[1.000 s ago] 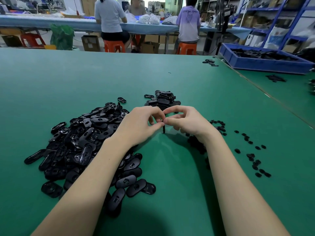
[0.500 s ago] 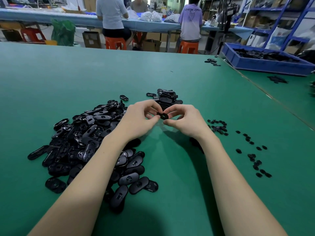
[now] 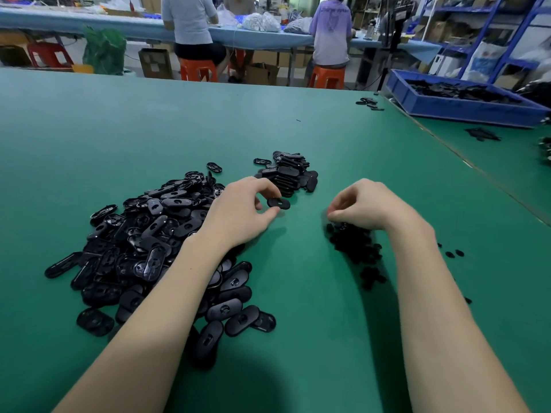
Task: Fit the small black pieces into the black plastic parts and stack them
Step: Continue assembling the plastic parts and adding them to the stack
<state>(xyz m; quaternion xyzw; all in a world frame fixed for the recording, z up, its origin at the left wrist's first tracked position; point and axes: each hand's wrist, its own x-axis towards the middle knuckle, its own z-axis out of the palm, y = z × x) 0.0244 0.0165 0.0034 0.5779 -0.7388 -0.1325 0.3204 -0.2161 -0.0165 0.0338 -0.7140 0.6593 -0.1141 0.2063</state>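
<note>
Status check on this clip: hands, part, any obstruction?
Left hand pinches one black part near the stack. Right hand curled over small pieces; grip unclear. Nothing in the way.

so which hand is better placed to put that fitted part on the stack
Left. The left hand already pinches the oval part, just short of the stack. The right hand is over the small pieces.

Bright, even overhead light; soft shadows under forearms — edges bowed, blurred.
</note>
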